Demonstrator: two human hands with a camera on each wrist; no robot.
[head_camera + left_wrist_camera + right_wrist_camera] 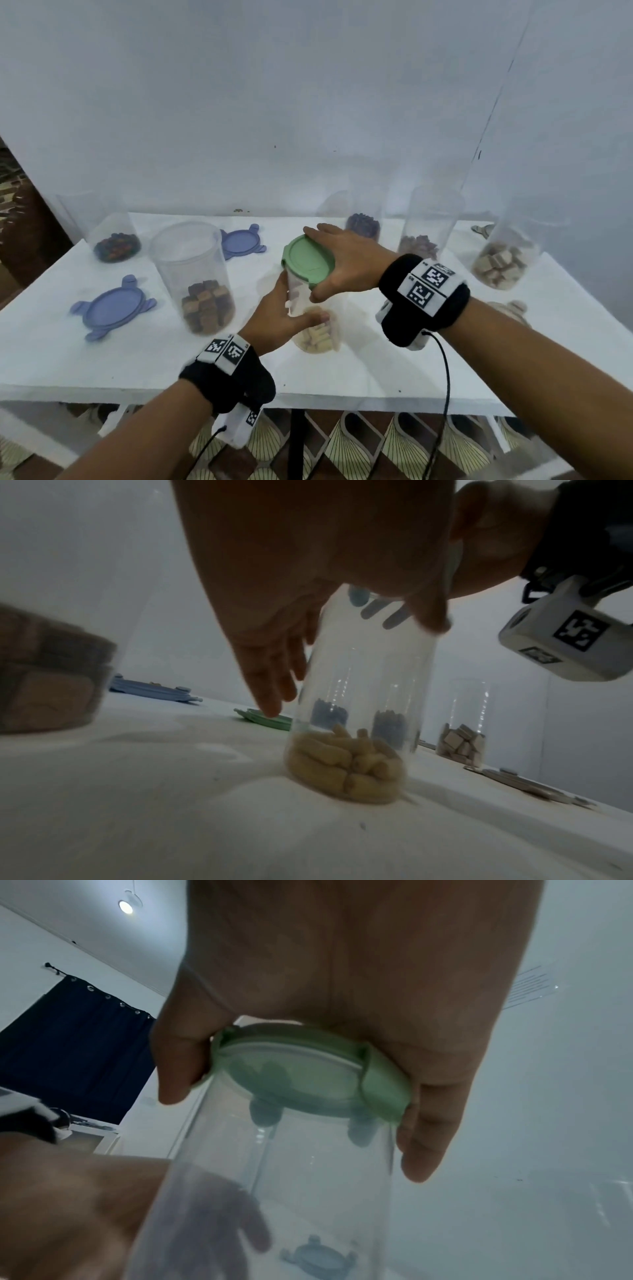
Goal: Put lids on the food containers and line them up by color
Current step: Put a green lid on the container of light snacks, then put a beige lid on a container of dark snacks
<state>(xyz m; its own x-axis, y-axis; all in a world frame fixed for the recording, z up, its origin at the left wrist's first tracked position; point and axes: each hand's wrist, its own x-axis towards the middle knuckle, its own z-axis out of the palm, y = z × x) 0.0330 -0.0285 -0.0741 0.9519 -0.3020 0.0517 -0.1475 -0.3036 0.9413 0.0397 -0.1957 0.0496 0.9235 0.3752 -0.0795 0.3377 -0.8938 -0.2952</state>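
A tall clear container (317, 329) with pale yellow pieces at its bottom stands at the middle of the white table (137, 363). A green lid (303, 260) sits on its mouth. My right hand (322, 265) grips that lid from above, thumb on the near rim and fingers over the far rim (301, 1104). My left hand (301, 303) wraps round the container's clear wall below the lid (352, 650). In the right wrist view the green lid (308, 1074) looks slightly tilted on the container (291, 1191).
An open container of brown cubes (198, 277) stands just left. Two blue lids (113, 306) (241, 241) lie on the left half. A second green lid (267, 719) lies behind the held container. Other open containers (116, 245) (419, 245) (500, 263) stand along the back.
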